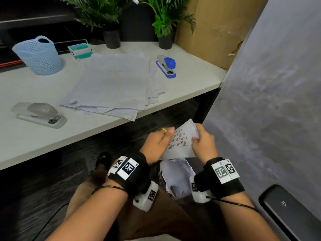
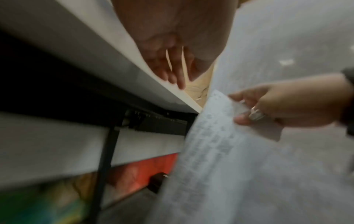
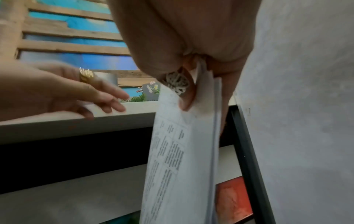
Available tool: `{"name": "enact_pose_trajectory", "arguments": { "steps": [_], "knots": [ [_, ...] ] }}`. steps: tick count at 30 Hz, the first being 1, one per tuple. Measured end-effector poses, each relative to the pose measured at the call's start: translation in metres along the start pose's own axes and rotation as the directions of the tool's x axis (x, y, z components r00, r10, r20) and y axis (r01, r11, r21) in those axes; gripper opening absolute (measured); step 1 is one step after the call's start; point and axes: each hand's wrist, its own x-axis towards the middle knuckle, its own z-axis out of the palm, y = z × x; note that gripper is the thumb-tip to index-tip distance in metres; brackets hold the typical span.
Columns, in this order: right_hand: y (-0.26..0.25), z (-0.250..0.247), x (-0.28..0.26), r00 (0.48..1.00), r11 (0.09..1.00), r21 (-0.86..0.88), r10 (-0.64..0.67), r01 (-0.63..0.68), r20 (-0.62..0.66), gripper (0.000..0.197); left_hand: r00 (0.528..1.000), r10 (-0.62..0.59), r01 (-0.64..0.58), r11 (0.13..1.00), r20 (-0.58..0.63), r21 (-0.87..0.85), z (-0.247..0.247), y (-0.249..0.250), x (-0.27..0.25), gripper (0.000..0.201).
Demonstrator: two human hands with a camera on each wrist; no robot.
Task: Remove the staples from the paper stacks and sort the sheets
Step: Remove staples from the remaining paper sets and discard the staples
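a: where's the printed paper stack [image 1: 180, 141]?
b: below the desk [image 1: 191, 79] edge, pinched in your right hand [image 1: 205, 143].
a: and my left hand [image 1: 158, 143]?
b: fingers straight, touching its top sheet.

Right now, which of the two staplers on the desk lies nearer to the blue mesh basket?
The grey stapler, on the desk's left side, lies nearer the blue mesh basket. The blue stapler sits right of the loose paper pile.
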Motion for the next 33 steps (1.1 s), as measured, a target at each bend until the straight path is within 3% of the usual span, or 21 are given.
{"name": "enact_pose_trajectory", "arguments": {
  "steps": [1,2,4,5,6,7,9,11,12,14,17,20,25,27,30,31,33],
  "knots": [
    [0.003,-0.003,0.000,0.999,0.994,-0.106,-0.044,0.041,-0.029,0.053,0.985,0.149,-0.124,0.962,-0.087,0.245,-0.007,-0.003,0.003,0.038],
    [0.005,-0.006,-0.002,0.997,0.978,-0.196,-0.074,0.067,-0.030,0.056,0.940,0.322,-0.236,0.856,-0.117,0.461,-0.015,-0.003,0.006,0.032],
    [0.006,-0.010,-0.003,0.997,0.926,-0.370,-0.081,0.077,0.005,0.058,0.771,0.636,-0.437,0.581,-0.048,0.686,-0.030,-0.001,0.015,0.031],
    [0.006,-0.011,-0.004,0.997,0.900,-0.430,-0.074,0.077,0.023,0.056,0.694,0.719,-0.468,0.462,-0.010,0.753,-0.036,0.002,0.021,0.031],
    [0.006,-0.012,-0.005,0.997,0.881,-0.466,-0.067,0.075,0.034,0.054,0.662,0.750,-0.432,0.382,-0.001,0.817,-0.041,0.006,0.027,0.033],
    [0.006,-0.013,-0.005,0.997,0.867,-0.493,-0.067,0.075,0.034,0.052,0.675,0.737,-0.344,0.346,-0.027,0.873,-0.045,0.009,0.034,0.035],
    [0.007,-0.013,-0.005,0.997,0.840,-0.538,-0.065,0.073,0.033,0.052,0.797,0.586,-0.107,0.375,-0.145,0.921,-0.050,0.016,0.042,0.041],
    [0.008,-0.016,-0.004,0.998,0.812,-0.580,-0.053,0.068,0.044,0.050,0.927,0.313,0.058,0.429,-0.209,0.902,-0.052,0.019,0.050,0.053],
    [0.008,-0.016,-0.004,0.997,0.800,-0.596,-0.041,0.068,0.058,0.049,0.959,0.190,0.110,0.440,-0.212,0.891,-0.052,0.017,0.054,0.058],
    [0.009,-0.012,-0.001,0.994,0.785,-0.614,-0.026,0.085,0.104,0.046,0.971,0.098,0.155,0.434,-0.218,0.887,-0.050,0.011,0.060,0.064],
    [0.023,0.009,0.012,0.982,0.758,-0.645,0.031,0.096,0.184,0.041,0.961,0.124,0.163,0.471,-0.248,0.867,-0.046,0.007,0.061,0.063],
    [0.047,0.039,0.031,0.960,0.756,-0.648,0.104,0.093,0.260,0.038,0.963,0.129,0.157,0.451,-0.238,0.878,-0.046,0.007,0.062,0.066],
    [0.092,0.096,0.049,0.874,0.827,-0.554,0.196,0.096,0.444,0.034,0.966,0.129,0.153,0.424,-0.226,0.893,-0.046,0.004,0.064,0.080],
    [0.131,0.121,0.059,0.821,0.837,-0.534,0.219,0.119,0.527,0.043,0.966,0.124,0.158,0.414,-0.228,0.896,-0.046,0.003,0.065,0.083],
    [0.191,0.153,0.083,0.790,0.841,-0.532,0.259,0.099,0.556,0.083,0.968,0.115,0.156,0.415,-0.222,0.896,-0.047,0.005,0.064,0.082],
    [0.180,0.150,0.083,0.771,0.856,-0.512,0.276,0.076,0.575,0.093,0.969,0.111,0.156,0.416,-0.220,0.896,-0.047,0.006,0.064,0.081],
    [0.132,0.129,0.075,0.773,0.891,-0.450,0.244,0.059,0.585,0.090,0.970,0.105,0.157,0.415,-0.219,0.896,-0.047,0.007,0.064,0.080]
  ]
}}
